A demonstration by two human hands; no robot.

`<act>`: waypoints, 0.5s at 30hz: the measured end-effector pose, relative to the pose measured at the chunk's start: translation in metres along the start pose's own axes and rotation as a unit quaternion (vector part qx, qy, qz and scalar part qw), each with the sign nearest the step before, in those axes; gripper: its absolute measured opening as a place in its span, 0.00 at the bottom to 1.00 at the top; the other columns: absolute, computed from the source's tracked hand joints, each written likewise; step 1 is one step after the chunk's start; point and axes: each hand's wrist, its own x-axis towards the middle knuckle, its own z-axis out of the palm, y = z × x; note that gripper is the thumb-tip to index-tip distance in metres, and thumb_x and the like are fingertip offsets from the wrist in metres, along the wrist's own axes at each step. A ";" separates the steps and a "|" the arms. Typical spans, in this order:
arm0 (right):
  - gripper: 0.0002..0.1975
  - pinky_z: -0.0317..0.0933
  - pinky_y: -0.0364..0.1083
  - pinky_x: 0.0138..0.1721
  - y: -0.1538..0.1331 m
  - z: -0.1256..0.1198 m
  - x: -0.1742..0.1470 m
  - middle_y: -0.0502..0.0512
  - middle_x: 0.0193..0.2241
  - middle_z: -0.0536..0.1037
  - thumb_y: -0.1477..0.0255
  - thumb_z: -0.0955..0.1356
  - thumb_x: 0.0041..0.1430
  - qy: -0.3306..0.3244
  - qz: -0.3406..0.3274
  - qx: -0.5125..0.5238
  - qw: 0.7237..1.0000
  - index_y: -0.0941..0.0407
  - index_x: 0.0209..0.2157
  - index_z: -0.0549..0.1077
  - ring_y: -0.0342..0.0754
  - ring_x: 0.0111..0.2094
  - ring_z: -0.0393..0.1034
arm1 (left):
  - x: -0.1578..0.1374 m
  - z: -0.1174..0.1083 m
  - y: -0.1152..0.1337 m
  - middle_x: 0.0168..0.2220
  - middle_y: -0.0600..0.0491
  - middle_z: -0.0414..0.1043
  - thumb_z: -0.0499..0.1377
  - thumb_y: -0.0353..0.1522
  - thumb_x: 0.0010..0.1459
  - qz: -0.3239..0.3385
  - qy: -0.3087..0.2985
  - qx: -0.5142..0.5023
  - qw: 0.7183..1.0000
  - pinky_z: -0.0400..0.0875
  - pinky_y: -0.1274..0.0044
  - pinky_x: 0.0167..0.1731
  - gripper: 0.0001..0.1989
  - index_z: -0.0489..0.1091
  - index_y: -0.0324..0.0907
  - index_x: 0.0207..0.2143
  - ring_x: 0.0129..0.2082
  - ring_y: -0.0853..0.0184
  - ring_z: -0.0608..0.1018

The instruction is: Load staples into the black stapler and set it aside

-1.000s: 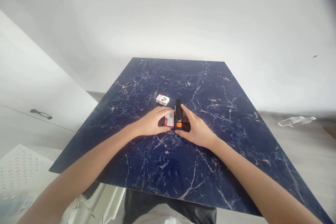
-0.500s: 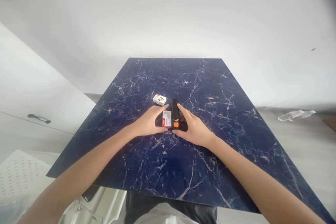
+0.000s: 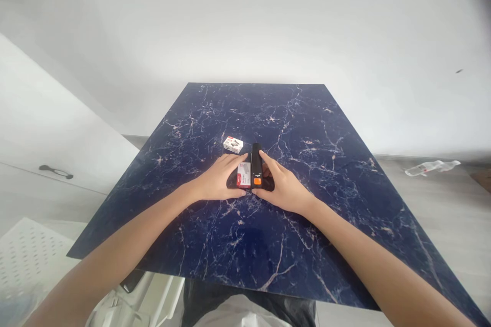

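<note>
My left hand (image 3: 220,178) curves around a small red and white staples box (image 3: 244,175), thumb at its near end and fingers at its far end. Right beside that box lies a black stapler (image 3: 257,162) with an orange patch at its near end. My right hand (image 3: 282,184) grips the stapler from the right side, thumb near the orange patch and index finger toward its far end. Just beyond my left fingers sits another small white box (image 3: 233,144) with red and black print, untouched by either hand.
All of this rests on a dark blue marbled table (image 3: 245,245) against a pale wall. To the right, below table level, lies a clear plastic bottle (image 3: 431,167). A white drawer front with a dark handle (image 3: 56,171) stands at the left.
Hardly anything differs. Both hands keep their places around the staples box and the stapler, with only a slight shift of my left hand and the view.
</note>
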 end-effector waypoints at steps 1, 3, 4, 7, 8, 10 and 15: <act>0.51 0.73 0.61 0.50 0.000 0.000 0.000 0.62 0.55 0.73 0.68 0.74 0.55 0.001 0.000 -0.002 1.000 0.47 0.73 0.43 0.60 0.49 0.75 | 0.001 -0.002 -0.002 0.64 0.42 0.62 0.63 0.46 0.60 0.009 0.012 -0.005 1.000 0.66 0.56 0.60 0.40 0.52 0.48 0.70 0.63 0.47 0.66; 0.51 0.72 0.61 0.50 0.000 0.001 0.000 0.62 0.54 0.73 0.67 0.74 0.55 0.003 -0.001 -0.006 1.000 0.47 0.73 0.43 0.60 0.49 0.75 | 0.006 -0.005 -0.010 0.63 0.44 0.64 0.57 0.44 0.67 0.008 0.068 -0.002 0.998 0.64 0.58 0.61 0.27 0.60 0.47 0.64 0.63 0.51 0.66; 0.52 0.72 0.61 0.50 0.000 0.001 0.000 0.61 0.54 0.73 0.67 0.74 0.55 0.004 0.000 -0.009 1.000 0.48 0.73 0.43 0.60 0.49 0.75 | 0.009 -0.006 -0.016 0.62 0.44 0.64 0.54 0.42 0.69 -0.006 0.105 0.011 0.994 0.62 0.58 0.63 0.22 0.63 0.46 0.62 0.63 0.52 0.65; 0.52 0.72 0.61 0.50 0.000 0.001 0.000 0.61 0.53 0.74 0.67 0.74 0.55 0.006 0.002 -0.010 1.000 0.48 0.73 0.43 0.59 0.48 0.75 | 0.020 -0.005 -0.036 0.66 0.43 0.58 0.52 0.38 0.69 -0.072 0.149 0.077 0.983 0.56 0.53 0.65 0.22 0.62 0.44 0.63 0.67 0.50 0.59; 0.52 0.72 0.61 0.50 0.000 0.001 0.000 0.61 0.53 0.74 0.67 0.74 0.54 0.005 0.003 -0.009 1.000 0.48 0.73 0.43 0.59 0.48 0.75 | 0.022 -0.003 -0.041 0.67 0.43 0.58 0.53 0.36 0.69 -0.083 0.134 0.097 0.983 0.56 0.52 0.65 0.23 0.61 0.44 0.65 0.68 0.49 0.58; 0.52 0.72 0.61 0.50 -0.001 0.000 0.000 0.61 0.54 0.74 0.67 0.74 0.55 0.002 0.005 -0.006 1.000 0.48 0.73 0.43 0.59 0.48 0.75 | 0.024 0.001 -0.045 0.63 0.43 0.63 0.53 0.31 0.66 -0.086 0.103 0.131 0.982 0.58 0.52 0.63 0.26 0.60 0.43 0.66 0.65 0.49 0.61; 0.52 0.72 0.61 0.50 -0.002 0.000 0.000 0.62 0.56 0.72 0.67 0.74 0.55 -0.001 0.006 -0.004 1.000 0.48 0.73 0.43 0.59 0.49 0.75 | 0.019 0.004 -0.038 0.61 0.43 0.64 0.51 0.22 0.60 -0.071 0.134 0.183 0.971 0.61 0.53 0.62 0.29 0.64 0.43 0.63 0.65 0.50 0.62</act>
